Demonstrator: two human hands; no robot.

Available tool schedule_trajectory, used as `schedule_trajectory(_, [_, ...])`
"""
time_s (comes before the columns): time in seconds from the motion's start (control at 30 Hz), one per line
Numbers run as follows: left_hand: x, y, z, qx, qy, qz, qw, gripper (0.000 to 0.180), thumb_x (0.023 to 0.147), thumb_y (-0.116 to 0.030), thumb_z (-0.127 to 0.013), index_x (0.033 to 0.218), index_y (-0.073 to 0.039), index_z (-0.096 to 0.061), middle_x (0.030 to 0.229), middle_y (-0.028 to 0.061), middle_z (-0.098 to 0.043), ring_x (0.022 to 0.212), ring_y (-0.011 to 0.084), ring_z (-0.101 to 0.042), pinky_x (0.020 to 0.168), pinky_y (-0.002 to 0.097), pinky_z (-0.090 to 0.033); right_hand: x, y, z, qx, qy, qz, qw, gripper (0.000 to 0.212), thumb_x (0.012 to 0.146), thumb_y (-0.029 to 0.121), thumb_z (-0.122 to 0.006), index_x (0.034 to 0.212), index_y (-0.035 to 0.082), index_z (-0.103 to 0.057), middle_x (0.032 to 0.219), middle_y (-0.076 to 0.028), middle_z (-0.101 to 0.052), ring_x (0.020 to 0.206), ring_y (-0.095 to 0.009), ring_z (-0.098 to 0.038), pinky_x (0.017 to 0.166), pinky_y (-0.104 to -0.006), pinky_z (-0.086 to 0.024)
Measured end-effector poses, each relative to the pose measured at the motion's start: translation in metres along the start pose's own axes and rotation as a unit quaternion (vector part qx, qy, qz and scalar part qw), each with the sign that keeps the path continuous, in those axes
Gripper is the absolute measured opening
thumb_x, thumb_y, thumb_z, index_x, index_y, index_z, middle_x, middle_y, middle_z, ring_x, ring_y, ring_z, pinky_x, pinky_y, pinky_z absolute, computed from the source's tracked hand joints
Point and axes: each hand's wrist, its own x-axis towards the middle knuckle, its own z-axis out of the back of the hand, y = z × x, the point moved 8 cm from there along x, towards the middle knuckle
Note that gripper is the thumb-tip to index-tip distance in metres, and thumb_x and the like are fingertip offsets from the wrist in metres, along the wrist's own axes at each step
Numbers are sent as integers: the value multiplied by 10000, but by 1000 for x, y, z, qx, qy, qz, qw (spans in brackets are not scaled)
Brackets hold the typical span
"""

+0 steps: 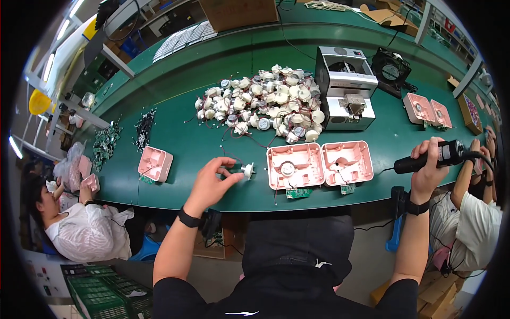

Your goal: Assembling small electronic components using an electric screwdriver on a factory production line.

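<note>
My left hand (210, 183) has its thumb and fingers curled around a small motor (248, 170) with a white round cap, just above the green table. A thin wire trails behind it. My right hand (429, 165) grips a black electric screwdriver (411, 163), its bit pointing left toward the housings. Between my hands sit two open pink plastic housing halves side by side. The left housing half (273, 166) has a round motor seated in it and a green circuit board (298, 193) at its front edge. The right housing half (364, 159) has wires and a smaller board (347, 189).
A large heap of white-capped motors (265, 101) lies behind the housings, beside a silver machine (348, 87) and a black fan (390, 66). Another pink housing (155, 164) and piles of small parts (107, 141) are at left. Co-workers sit on both sides.
</note>
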Motion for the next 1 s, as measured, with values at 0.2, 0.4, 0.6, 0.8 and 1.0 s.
schedule_trajectory(0.2, [5,-26,-18,129,-78,-26,988,435,780,-255,-820,1074,14,-645,922,96,-653,744,143,-618,672,297,-521,5,-2,-11,-34,45,7,998,143,963,105,-591,1023,4,-511,714,-50,-512,595,-148,-516,579,-286,-441])
schedule_trajectory(0.4, [3,-19,-34,98,-34,-25,994,438,742,-201,-851,1077,-2,-652,909,59,-670,740,95,-605,671,266,-513,8,-2,-10,-36,43,-7,998,154,962,109,-593,1033,5,-504,713,-46,-510,595,-141,-516,579,-283,-440])
schedule_trajectory(0.6, [1,-26,-21,88,-83,-48,991,404,711,-166,-859,1027,-10,-661,895,82,-674,726,166,-638,663,317,-535,10,-5,-8,-25,43,-13,999,153,963,114,-594,1033,11,-506,712,-41,-508,594,-137,-511,572,-277,-430])
schedule_trajectory(0.8, [-4,-38,-7,171,-127,-123,969,319,742,-83,-816,1016,-18,-664,906,99,-681,731,191,-662,627,309,-539,10,-7,-11,-31,38,-23,999,140,963,112,-593,1022,14,-512,711,-38,-505,591,-135,-507,570,-272,-424])
schedule_trajectory(1.0, [-4,-49,-15,146,-95,-156,972,249,792,-21,-754,1024,-5,-665,901,120,-689,750,229,-684,645,319,-544,11,-5,-11,-49,36,-11,998,161,953,134,-615,1009,18,-520,701,-25,-499,586,-125,-503,548,-266,-415])
